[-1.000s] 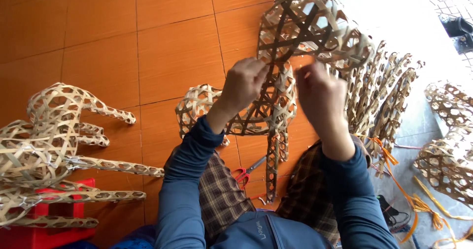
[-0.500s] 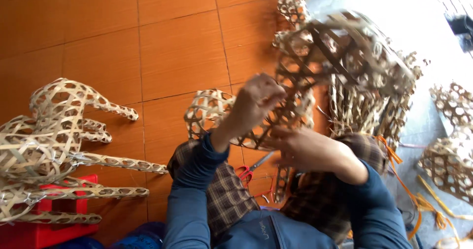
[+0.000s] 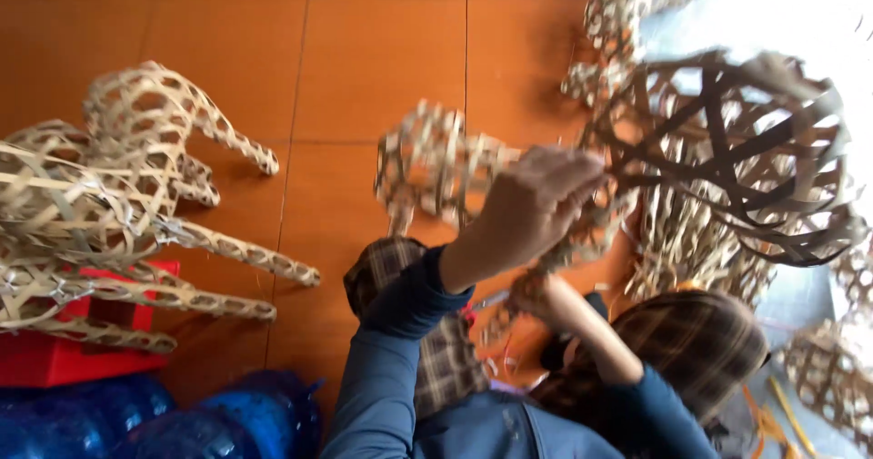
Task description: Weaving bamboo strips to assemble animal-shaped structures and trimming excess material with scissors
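Observation:
My left hand (image 3: 536, 200) is shut on the edge of a woven bamboo figure (image 3: 727, 150), an open lattice of flat tan strips held up in front of me and tilted to the right. Behind my left hand, a smaller woven part (image 3: 436, 164) of the same kind sticks out to the left. My right hand (image 3: 530, 295) sits lower, just under the left hand and against the figure's underside. It is blurred, so its grip is unclear. Both arms wear blue sleeves, above plaid trousers (image 3: 700, 341).
Finished woven bamboo animal figures (image 3: 136, 204) lie at the left, over a red box (image 3: 64, 354). Blue plastic bottles (image 3: 209, 423) fill the lower left. More woven pieces (image 3: 827, 377) and loose orange strips (image 3: 782, 414) lie at the right on an orange tiled floor (image 3: 364, 59).
The woven figure has swung down and to the right. My right hand has dropped from beside the left hand to beneath it. The view has tilted lower.

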